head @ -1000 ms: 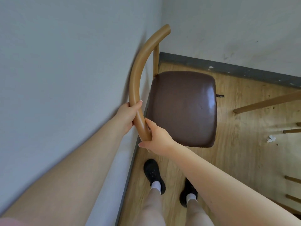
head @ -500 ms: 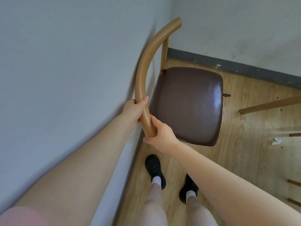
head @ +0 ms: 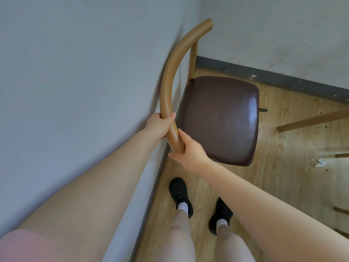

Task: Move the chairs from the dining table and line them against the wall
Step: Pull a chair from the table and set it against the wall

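A chair with a dark brown padded seat (head: 221,118) and a curved tan wooden backrest (head: 170,76) stands in the room's corner, its back along the pale wall (head: 79,72) on the left. My left hand (head: 159,126) is wrapped around the backrest rail from the wall side. My right hand (head: 188,150) grips the rail's near end just below it. Only one rear post shows; the chair's legs are hidden under the seat.
A second wall with a dark skirting board (head: 283,82) closes the corner behind the chair. Wooden legs of other furniture (head: 311,120) reach in from the right. A scrap of white paper (head: 320,163) lies on the wooden floor. My feet in black shoes (head: 180,193) stand beside the left wall.
The chair has shifted slightly toward the corner and the left wall, with both hands staying on the backrest; my view moved along with it.
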